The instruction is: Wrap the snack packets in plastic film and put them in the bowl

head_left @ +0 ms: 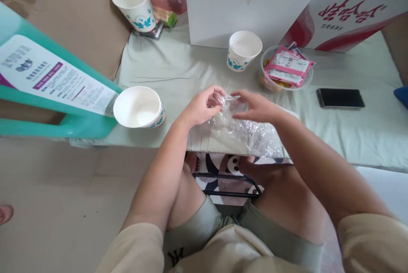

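Crumpled clear plastic wrap (227,107) is bunched between my two hands over the front of the cloth-covered surface. My left hand (204,105) has its fingers curled and its thumb against the left side of the plastic. From the right, my right hand (256,106) curves thumb and fingers around the other side, with plastic showing in the gap. More clear plastic sheeting (264,139) lies below my hands, along the edge. A white paper cup with blue leaves (244,49) stands just beyond them.
Left of my hands is another paper cup (138,107), beside a large turquoise bottle (63,69). A third cup (134,7) stands at the back. Right lie a clear bowl (264,78) with pink packets (288,66) and a phone (340,98). White boxes (248,5) stand behind.
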